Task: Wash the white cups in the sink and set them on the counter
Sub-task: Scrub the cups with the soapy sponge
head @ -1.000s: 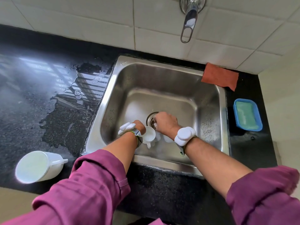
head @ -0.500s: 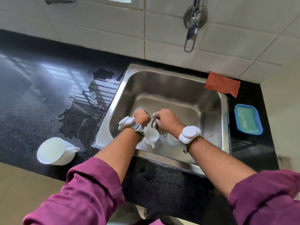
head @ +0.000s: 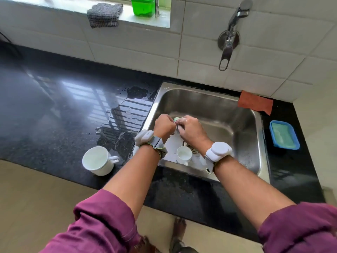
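Scrubbing step. Left hand and right hand together, both curled on scrubber. Next, likely: grasp cup just below them; wet, needs firm grip

The place was a home kitchen. A steel sink was set into a black polished stone surface, which was wet beside the basin. A metal tap came out of a wall of pale tiles above it. A blue soap tray and an orange cloth lay on the surface near the sink. On a ledge above the tiles stood a green container, and a grey cloth hung over the edge. One white cup stood on the surface, and a second cup was in the basin.
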`<state>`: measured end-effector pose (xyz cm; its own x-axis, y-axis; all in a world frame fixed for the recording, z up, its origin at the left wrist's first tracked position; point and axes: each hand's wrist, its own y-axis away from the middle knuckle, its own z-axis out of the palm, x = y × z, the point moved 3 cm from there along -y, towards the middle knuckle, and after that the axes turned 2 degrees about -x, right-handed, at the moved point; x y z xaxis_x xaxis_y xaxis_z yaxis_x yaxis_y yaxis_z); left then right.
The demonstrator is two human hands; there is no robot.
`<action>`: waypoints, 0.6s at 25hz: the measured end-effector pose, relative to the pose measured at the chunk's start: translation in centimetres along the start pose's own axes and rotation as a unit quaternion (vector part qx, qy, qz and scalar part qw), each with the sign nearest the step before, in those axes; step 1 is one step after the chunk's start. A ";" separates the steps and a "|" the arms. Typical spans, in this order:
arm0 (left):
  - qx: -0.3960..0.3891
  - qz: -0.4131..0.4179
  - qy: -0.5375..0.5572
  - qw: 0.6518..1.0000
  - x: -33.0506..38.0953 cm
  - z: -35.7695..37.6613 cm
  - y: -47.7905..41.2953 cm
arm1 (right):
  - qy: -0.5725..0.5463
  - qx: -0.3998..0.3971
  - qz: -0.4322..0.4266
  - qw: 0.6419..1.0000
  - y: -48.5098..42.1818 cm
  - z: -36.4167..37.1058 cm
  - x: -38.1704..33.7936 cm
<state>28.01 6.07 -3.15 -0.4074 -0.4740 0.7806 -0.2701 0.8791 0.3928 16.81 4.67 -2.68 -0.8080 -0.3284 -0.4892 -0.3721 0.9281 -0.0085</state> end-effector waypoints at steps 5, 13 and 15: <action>0.095 0.083 -0.129 0.984 -0.7 -4.8 3.1 | 0.053 0.008 -0.020 0.998 1.5 0.6 -6.2; 0.110 0.073 -0.212 0.968 -4.6 -12.8 6.8 | 0.058 -0.046 -0.060 0.995 2.9 2.9 -15.1; 0.110 0.058 -0.213 0.969 -6.2 -14.2 7.4 | 0.052 -0.067 -0.063 0.994 3.2 3.9 -16.7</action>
<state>40.92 16.26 1.81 -0.7574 -0.3912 0.5228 -0.3612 0.9180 0.1637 30.92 13.81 2.04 -0.7911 -0.4642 -0.3984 -0.5260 0.8486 0.0557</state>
